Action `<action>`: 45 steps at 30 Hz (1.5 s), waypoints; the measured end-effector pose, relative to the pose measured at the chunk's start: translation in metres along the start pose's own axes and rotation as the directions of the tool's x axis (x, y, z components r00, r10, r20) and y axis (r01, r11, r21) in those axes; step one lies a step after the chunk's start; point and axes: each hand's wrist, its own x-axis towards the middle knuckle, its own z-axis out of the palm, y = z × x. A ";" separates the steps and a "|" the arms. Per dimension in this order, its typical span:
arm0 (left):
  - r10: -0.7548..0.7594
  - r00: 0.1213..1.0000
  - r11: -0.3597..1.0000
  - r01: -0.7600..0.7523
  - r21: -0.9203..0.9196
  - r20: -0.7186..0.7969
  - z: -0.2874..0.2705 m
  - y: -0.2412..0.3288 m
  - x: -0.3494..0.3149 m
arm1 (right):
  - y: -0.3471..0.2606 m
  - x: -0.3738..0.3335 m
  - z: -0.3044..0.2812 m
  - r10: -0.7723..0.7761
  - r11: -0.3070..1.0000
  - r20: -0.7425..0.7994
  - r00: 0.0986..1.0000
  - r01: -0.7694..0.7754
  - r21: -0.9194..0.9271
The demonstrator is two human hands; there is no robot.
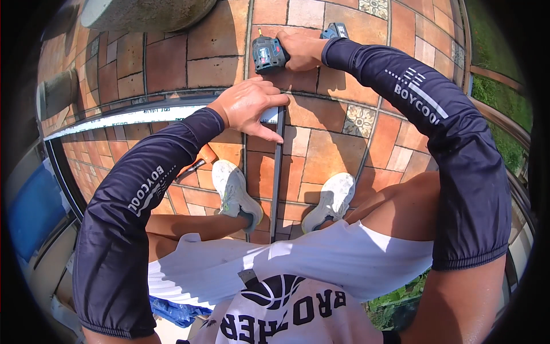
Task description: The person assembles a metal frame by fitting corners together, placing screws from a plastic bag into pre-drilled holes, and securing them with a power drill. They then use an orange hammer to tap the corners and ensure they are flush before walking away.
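My right hand (301, 50) grips a dark cordless drill (269, 54) lying on the terracotta tile floor (332, 149), far from me. My left hand (249, 106) presses down where a long white metal rail (132, 116) meets a dark upright bar (278, 172); its fingers are spread over the joint and the index finger points along the bar. The white rail runs off to the left. The dark bar runs toward me between my two white shoes (235, 192). Both arms wear dark sleeves.
An orange-handled tool (197, 162) lies on the tiles by my left shoe. A large grey concrete pot (146, 12) and a smaller grey one (57, 92) stand at the top left. A blue panel (31, 209) is at the left, grass (498, 86) beyond the right edge.
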 end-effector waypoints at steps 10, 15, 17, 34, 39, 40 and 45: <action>-0.035 0.999 0.995 0.033 0.097 0.017 0.005 0.003 -0.004 | 0.029 -0.169 0.006 0.214 0.683 -0.155 0.964 -0.034 0.730; -0.295 0.910 0.938 0.334 0.092 -0.292 0.009 0.052 -0.013 | 0.009 -0.219 0.052 0.260 0.071 0.099 0.961 -0.121 0.990; -0.445 0.731 0.870 0.490 -0.055 -0.517 0.032 0.081 -0.014 | -0.002 -0.229 0.076 0.193 -0.146 0.146 0.970 -0.119 0.982; -0.929 0.256 0.360 0.794 -0.489 -0.268 0.092 0.143 -0.023 | -0.027 -0.211 0.123 0.047 -0.338 0.137 0.989 -0.113 0.934; -0.927 0.288 0.368 0.826 -0.426 -0.242 0.090 0.141 -0.021 | -0.028 -0.209 0.124 0.035 -0.378 0.170 0.985 -0.144 0.915; -0.927 0.289 0.368 0.826 -0.427 -0.241 0.089 0.141 -0.019 | -0.029 -0.208 0.124 0.037 -0.354 0.172 0.984 -0.148 0.923; -0.936 0.341 0.352 0.913 -0.207 -0.092 0.088 0.135 0.000 | -0.029 -0.207 0.130 0.013 -0.443 0.236 0.972 -0.206 0.873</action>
